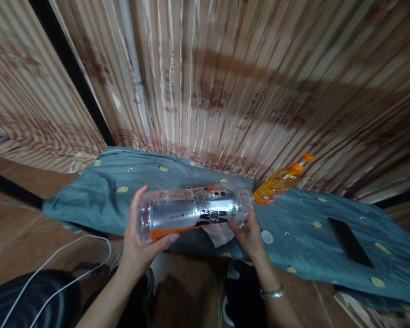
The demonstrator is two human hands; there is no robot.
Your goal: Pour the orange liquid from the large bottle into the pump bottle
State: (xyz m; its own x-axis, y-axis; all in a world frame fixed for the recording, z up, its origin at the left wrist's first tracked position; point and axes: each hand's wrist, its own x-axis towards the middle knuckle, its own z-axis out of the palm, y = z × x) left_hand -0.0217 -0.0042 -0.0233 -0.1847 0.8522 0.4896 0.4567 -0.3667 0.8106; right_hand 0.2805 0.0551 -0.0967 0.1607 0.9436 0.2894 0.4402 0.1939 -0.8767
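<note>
A large clear plastic bottle [191, 212] with a silver and orange label lies sideways in the air between my hands. Its base end is gripped by my left hand [143, 232], thumb along the lower side. My right hand [248, 230] holds the neck end, where a bracelet shows on the wrist below. Just beyond the neck, a pump bottle [276, 184] of orange-yellow liquid stands on the teal cloth [307, 246]. Under the held bottle, partly hidden, is a pale crumpled cloth or tissue [218, 236]. Beside my right hand lies a round white cap [267, 236].
A black phone [350, 242] lies at the right on the teal cloth. Behind hangs a striped curtain [208, 91], with a dark pole [75, 77] at left. A white cable [58, 255] crosses a round black object [30, 298] at lower left.
</note>
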